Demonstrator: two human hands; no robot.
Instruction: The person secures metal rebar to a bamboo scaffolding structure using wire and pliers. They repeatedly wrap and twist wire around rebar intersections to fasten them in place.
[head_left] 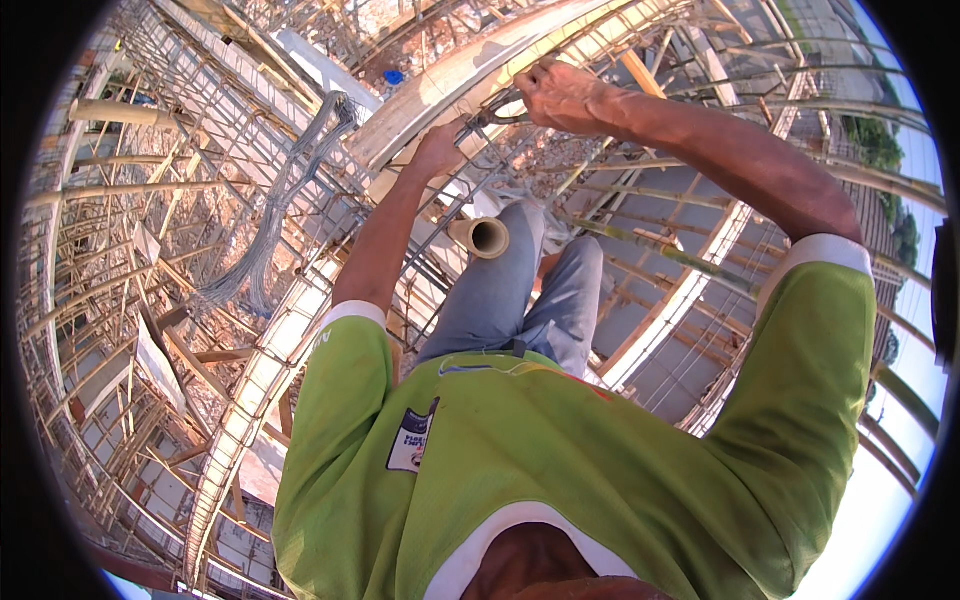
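My right hand is closed around the handles of dark metal pincers, at the top of the view. The pincers' head points left, at the bars of a rebar cage. Just left of that head, my left hand has its fingers bent in at the bars; what they hold, if anything, is too small to make out. A bundle of thin grey tie wire hangs over the cage to the left of my left forearm.
The hollow end of a bamboo pole sticks up beside my knees. Wooden formwork boards run past my hands. Bamboo poles cross at the right, and more rebar and scaffolding spread out below on the left. A blue scrap lies farther off.
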